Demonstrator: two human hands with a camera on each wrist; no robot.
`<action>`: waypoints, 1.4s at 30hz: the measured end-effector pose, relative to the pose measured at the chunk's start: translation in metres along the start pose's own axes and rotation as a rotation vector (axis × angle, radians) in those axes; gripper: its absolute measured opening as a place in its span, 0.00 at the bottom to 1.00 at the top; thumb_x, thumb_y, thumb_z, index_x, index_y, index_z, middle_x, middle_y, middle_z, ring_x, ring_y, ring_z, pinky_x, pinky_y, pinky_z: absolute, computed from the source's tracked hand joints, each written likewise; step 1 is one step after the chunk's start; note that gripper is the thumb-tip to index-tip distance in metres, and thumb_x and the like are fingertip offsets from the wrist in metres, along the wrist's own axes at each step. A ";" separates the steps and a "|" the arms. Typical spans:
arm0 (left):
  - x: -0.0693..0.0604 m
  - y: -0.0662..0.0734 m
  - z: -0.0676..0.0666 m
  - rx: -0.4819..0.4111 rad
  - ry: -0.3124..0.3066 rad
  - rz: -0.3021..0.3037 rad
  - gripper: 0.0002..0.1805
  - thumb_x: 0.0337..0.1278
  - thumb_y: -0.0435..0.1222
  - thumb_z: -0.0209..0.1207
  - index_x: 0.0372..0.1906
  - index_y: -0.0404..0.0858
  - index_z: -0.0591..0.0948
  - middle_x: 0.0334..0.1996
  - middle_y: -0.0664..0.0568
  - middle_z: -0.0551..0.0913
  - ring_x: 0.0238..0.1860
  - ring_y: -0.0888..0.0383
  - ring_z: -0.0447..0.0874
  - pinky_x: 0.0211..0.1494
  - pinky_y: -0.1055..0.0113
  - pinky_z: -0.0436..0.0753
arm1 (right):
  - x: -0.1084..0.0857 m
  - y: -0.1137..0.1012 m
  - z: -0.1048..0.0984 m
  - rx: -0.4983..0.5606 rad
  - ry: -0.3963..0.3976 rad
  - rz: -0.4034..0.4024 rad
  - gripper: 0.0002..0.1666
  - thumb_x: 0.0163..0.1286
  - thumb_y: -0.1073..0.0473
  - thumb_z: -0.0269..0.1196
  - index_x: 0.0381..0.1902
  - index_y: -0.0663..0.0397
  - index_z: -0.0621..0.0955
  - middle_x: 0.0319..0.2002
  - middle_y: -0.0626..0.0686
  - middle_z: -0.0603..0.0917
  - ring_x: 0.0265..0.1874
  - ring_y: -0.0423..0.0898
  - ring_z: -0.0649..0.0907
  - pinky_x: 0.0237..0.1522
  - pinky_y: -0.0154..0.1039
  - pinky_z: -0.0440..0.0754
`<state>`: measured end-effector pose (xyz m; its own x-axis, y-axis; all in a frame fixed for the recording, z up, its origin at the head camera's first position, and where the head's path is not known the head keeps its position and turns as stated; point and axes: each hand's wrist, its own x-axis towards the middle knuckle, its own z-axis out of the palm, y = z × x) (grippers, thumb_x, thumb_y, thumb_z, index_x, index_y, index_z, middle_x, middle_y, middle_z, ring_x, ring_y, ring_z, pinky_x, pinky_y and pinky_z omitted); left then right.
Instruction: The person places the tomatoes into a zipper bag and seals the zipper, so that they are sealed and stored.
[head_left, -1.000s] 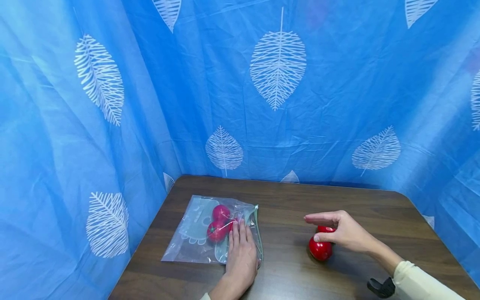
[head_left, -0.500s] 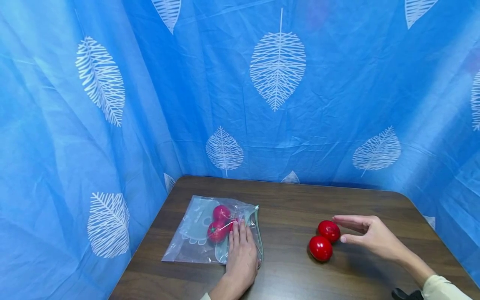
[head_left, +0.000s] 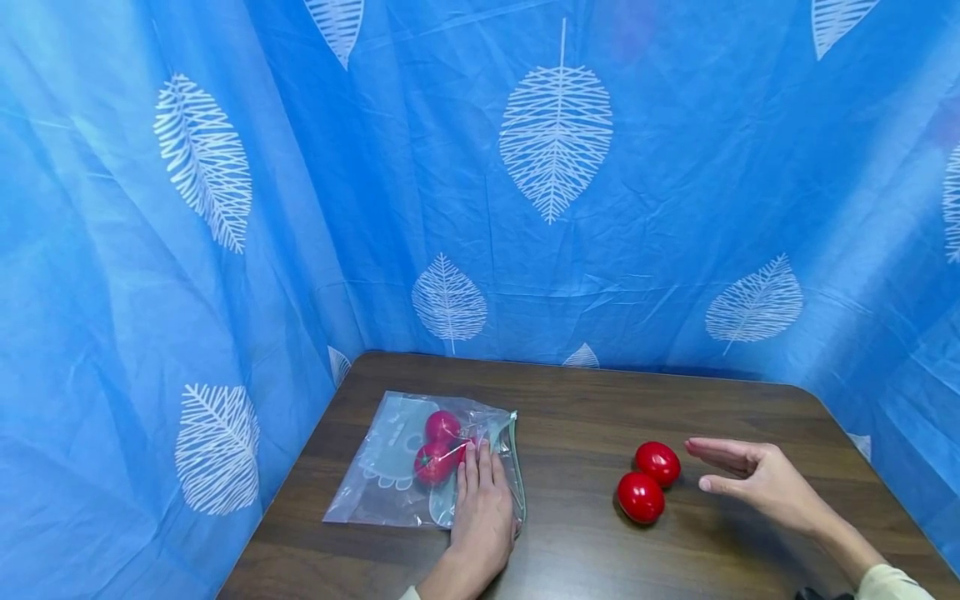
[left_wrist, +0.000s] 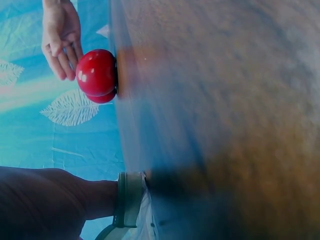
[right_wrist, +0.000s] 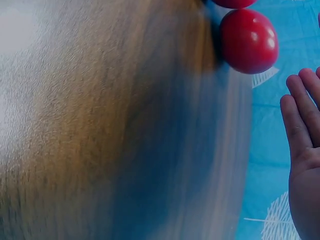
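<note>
My left hand (head_left: 483,508) rests on a clear zip bag (head_left: 375,492), its fingers stretched out flat. Inside the bag lie several red tomatoes (head_left: 433,464), one showing a green star-shaped top and another partly covered by the fingertips. Two glossy red round fruits (head_left: 641,497), tomato-like with no stem in sight, touch each other on the table. To their right my right hand (head_left: 768,483) hovers apart from them, empty, fingers extended and thumb spread. The right wrist view shows the nearer red fruit (right_wrist: 249,42) just beyond those fingers.
A dark wood-grain table (head_left: 570,425) bears everything. Blue curtain cloth (head_left: 637,208) with white leaf prints hangs behind it and at both sides. The bag's green zip edge (head_left: 519,467) faces right, towards the two loose fruits.
My right hand has drawn back to the right, away from the two red fruits, uncovering the rear one. My left hand and the bag have stayed put.
</note>
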<state>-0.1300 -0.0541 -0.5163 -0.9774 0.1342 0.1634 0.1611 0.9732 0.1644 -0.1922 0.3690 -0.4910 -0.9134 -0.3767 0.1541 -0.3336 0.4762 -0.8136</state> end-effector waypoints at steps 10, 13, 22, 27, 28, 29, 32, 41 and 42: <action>0.000 -0.001 0.000 -0.011 -0.005 -0.009 0.59 0.46 0.45 0.85 0.79 0.23 0.67 0.83 0.28 0.63 0.85 0.28 0.59 0.84 0.38 0.68 | 0.006 0.010 0.006 0.011 0.015 0.097 0.32 0.73 0.61 0.75 0.71 0.65 0.81 0.65 0.57 0.89 0.59 0.26 0.86 0.52 0.25 0.87; 0.001 -0.001 0.000 -0.011 0.000 -0.011 0.59 0.45 0.46 0.86 0.78 0.24 0.68 0.83 0.29 0.63 0.85 0.29 0.60 0.83 0.38 0.69 | 0.010 0.015 0.008 0.010 0.010 0.118 0.33 0.73 0.59 0.75 0.72 0.66 0.81 0.67 0.68 0.85 0.59 0.25 0.86 0.53 0.25 0.86; 0.001 -0.001 0.001 0.009 0.011 -0.004 0.60 0.45 0.46 0.86 0.78 0.24 0.68 0.83 0.29 0.64 0.85 0.29 0.59 0.84 0.40 0.69 | 0.020 0.027 0.016 0.061 -0.003 0.082 0.35 0.73 0.61 0.75 0.72 0.70 0.79 0.68 0.72 0.83 0.59 0.29 0.87 0.54 0.26 0.87; 0.000 -0.001 0.001 0.019 0.006 -0.003 0.60 0.45 0.47 0.86 0.79 0.24 0.67 0.83 0.30 0.64 0.85 0.30 0.60 0.84 0.41 0.69 | 0.023 0.029 0.019 0.088 -0.032 0.091 0.36 0.73 0.61 0.75 0.73 0.71 0.77 0.69 0.73 0.82 0.58 0.25 0.86 0.54 0.26 0.86; 0.000 -0.001 0.001 0.022 0.006 -0.001 0.60 0.44 0.47 0.86 0.79 0.24 0.67 0.83 0.30 0.64 0.85 0.30 0.60 0.84 0.41 0.69 | 0.023 0.029 0.019 0.088 -0.034 0.100 0.36 0.73 0.61 0.75 0.73 0.70 0.77 0.69 0.72 0.82 0.58 0.25 0.85 0.55 0.26 0.86; 0.000 -0.001 0.001 0.022 0.007 0.000 0.60 0.44 0.47 0.86 0.79 0.24 0.67 0.83 0.30 0.64 0.85 0.30 0.60 0.84 0.41 0.69 | 0.024 0.029 0.020 0.083 -0.034 0.110 0.36 0.73 0.60 0.75 0.73 0.69 0.78 0.69 0.72 0.82 0.58 0.24 0.85 0.55 0.26 0.86; 0.000 -0.001 0.000 0.031 0.014 0.008 0.60 0.44 0.47 0.86 0.79 0.24 0.68 0.83 0.30 0.64 0.85 0.30 0.60 0.84 0.41 0.69 | 0.027 0.029 0.022 0.059 -0.038 0.131 0.36 0.73 0.57 0.75 0.74 0.67 0.78 0.70 0.70 0.83 0.57 0.23 0.84 0.54 0.26 0.85; 0.000 -0.002 0.001 0.027 0.016 0.006 0.60 0.45 0.47 0.86 0.79 0.24 0.68 0.83 0.30 0.64 0.85 0.30 0.60 0.84 0.41 0.69 | 0.031 0.029 0.027 0.055 -0.075 0.194 0.38 0.72 0.54 0.76 0.74 0.64 0.79 0.69 0.68 0.84 0.57 0.28 0.87 0.55 0.29 0.88; 0.000 -0.002 0.001 0.024 0.015 0.004 0.60 0.45 0.47 0.86 0.79 0.24 0.68 0.83 0.30 0.64 0.85 0.30 0.60 0.84 0.41 0.69 | 0.031 0.030 0.027 0.058 -0.077 0.199 0.38 0.72 0.54 0.76 0.74 0.64 0.79 0.69 0.68 0.84 0.57 0.29 0.88 0.55 0.30 0.88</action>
<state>-0.1305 -0.0555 -0.5179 -0.9746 0.1356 0.1782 0.1615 0.9769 0.1399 -0.2243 0.3501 -0.5254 -0.9388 -0.3402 -0.0537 -0.1330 0.5018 -0.8547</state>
